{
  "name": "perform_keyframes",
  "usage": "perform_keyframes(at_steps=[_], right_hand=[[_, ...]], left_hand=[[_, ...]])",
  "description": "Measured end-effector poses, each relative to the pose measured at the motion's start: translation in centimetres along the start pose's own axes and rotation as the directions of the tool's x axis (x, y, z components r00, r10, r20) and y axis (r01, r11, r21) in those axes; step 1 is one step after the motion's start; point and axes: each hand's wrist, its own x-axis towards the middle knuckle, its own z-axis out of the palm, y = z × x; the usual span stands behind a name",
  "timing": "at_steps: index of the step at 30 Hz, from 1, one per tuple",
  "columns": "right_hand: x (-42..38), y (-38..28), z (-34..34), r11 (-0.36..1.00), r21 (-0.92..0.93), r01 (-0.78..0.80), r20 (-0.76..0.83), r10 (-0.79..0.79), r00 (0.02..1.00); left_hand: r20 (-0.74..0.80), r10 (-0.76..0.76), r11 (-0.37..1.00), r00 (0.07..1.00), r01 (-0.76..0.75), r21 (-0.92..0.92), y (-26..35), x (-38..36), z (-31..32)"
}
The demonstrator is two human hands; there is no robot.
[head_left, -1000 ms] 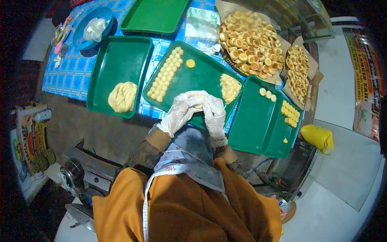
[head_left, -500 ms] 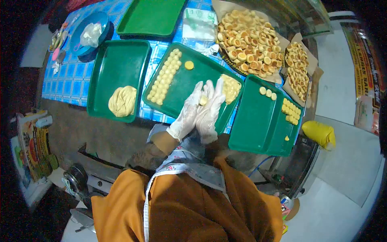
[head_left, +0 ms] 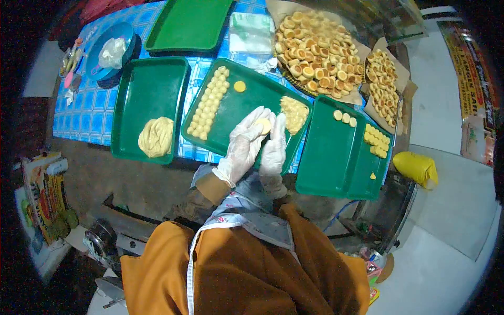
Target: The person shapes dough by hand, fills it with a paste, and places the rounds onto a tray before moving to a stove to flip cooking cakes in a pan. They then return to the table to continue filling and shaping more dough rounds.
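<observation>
A small flattened piece of dough (head_left: 263, 125), pale and round, rests in the fingers of my gloved left hand (head_left: 242, 144). My gloved right hand (head_left: 273, 149) stands edge-on beside it, fingers stretched out, with its palm side turned toward the dough. Both hands are over a green tray (head_left: 239, 110). Rows of small dough balls (head_left: 210, 102) line that tray's left side, and one yellow disc (head_left: 239, 86) lies near them. A mound of yellowish filling or dough (head_left: 294, 114) sits at its right end.
To the left, another green tray (head_left: 126, 105) bears a large dough lump (head_left: 156, 137). A divided green tray (head_left: 323, 163) on the right carries pale discs (head_left: 345, 118) and yellow pieces (head_left: 376, 140). Behind are browned round pastries (head_left: 320, 52), a blue bowl (head_left: 94, 58) and plastic bags (head_left: 252, 32).
My palms have come apart from lying close together. The dough piece now shows as a flatter round in my left fingers, and my right hand has turned edge-on. The view has shifted slightly.
</observation>
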Motion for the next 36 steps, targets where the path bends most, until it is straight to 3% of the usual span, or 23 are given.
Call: perform_keyframes(at_steps=[1, 2, 4, 6, 8, 13, 17, 20, 21, 23, 24, 26, 27, 28, 29, 32, 35, 36], right_hand=[[0.1, 0.0, 0.3, 0.967, -0.221, 0.13, -0.011, -0.136, 0.991], [-0.2, -0.3, 0.4, 0.954, -0.253, 0.162, -0.018, -0.172, 0.985], [-0.7, -1.5, 2.3, 0.998, 0.028, 0.057, -0.196, -0.051, 0.979], [-0.9, -1.6, 2.0, 0.997, -0.029, 0.069, -0.199, -0.073, 0.977], [-0.7, -1.1, -0.3, 0.888, -0.416, 0.194, -0.012, -0.219, 0.976], [-0.6, -0.7, -0.8, 1.0, -0.019, 0.011, -0.115, -0.013, 0.993], [-0.5, 0.0, -1.3, 0.995, 0.092, -0.043, -0.056, 0.048, 0.997], [-0.8, -0.1, -2.1, 0.978, 0.195, -0.068, -0.021, 0.073, 0.997], [-0.8, 0.0, -2.4, 0.977, 0.205, -0.067, 0.001, 0.069, 0.998], [-0.4, 0.0, -3.4, 0.99, 0.139, -0.037, 0.032, 0.033, 0.999], [0.0, -0.1, -4.1, 1.0, 0.011, -0.003, 0.058, 0.003, 0.998], [0.0, -0.2, -4.2, 1.0, 0.002, -0.009, -0.002, 0.009, 1.0], [0.0, 0.0, -4.4, 0.999, 0.036, -0.027, -0.01, 0.027, 1.0], [0.1, 0.0, -4.5, 0.997, 0.071, -0.043, -0.018, 0.044, 0.999], [0.3, 0.0, -4.8, 1.0, -0.004, -0.027, -0.002, 0.027, 1.0], [1.0, 0.0, -6.9, 0.986, -0.165, 0.001, 0.086, 0.014, 0.996], [1.8, 0.2, -8.8, 0.991, -0.135, 0.0, 0.222, 0.03, 0.975], [2.1, 0.2, -9.0, 0.977, -0.185, 0.111, 0.249, -0.062, 0.967]], left_hand=[[-0.001, -0.004, 1.0, 1.0, 0.004, 0.008, 0.0, -0.3, 0.8], [-0.005, -0.008, 1.0, 1.0, 0.008, 0.017, 0.0, -0.5, 1.2], [-0.035, 0.015, 0.999, 0.999, -0.014, 0.032, -0.7, -0.5, 1.1], [-0.083, 0.044, 0.995, 0.996, -0.035, 0.098, -1.1, -0.8, 1.6], [-0.119, 0.03, 0.993, 0.992, -0.016, 0.12, -1.1, -1.0, 2.5], [-0.067, 0.083, 0.997, 0.994, -0.084, 0.0, -2.9, -0.3, 0.2], [-0.119, 0.056, 0.998, 0.991, -0.052, 0.041, -3.5, -0.1, 0.9], [-0.154, -0.058, 0.976, 0.986, 0.023, -0.217, -3.6, -0.2, 0.7], [-0.088, 0.018, 0.999, 0.996, -0.015, 0.038, -3.8, -0.1, -0.5], [0.068, 0.1, 0.884, 0.993, -0.12, 0.452, -3.4, -0.1, -0.8], [0.138, 0.125, 0.782, 0.982, -0.183, 0.596, -3.4, -0.1, -0.7], [0.223, 0.145, 0.616, 0.964, -0.265, 0.742, -3.8, -0.9, -0.6], [0.137, 0.097, 0.85, 0.986, -0.154, 0.504, -4.2, -0.7, -0.2], [0.073, 0.023, 0.979, 0.997, -0.037, 0.2, -4.6, -0.4, 0.3], [0.036, -0.069, 0.989, 0.997, 0.073, -0.132, -4.7, -0.2, 0.7], [0.182, -0.114, 0.988, 0.977, 0.093, 0.123, -3.5, -1.1, 1.5], [0.092, -0.278, 0.906, 0.956, 0.293, -0.306, -4.0, -0.1, 1.2], [0.151, -0.071, 0.946, 0.986, 0.019, 0.324, -3.7, -0.2, 1.0]])
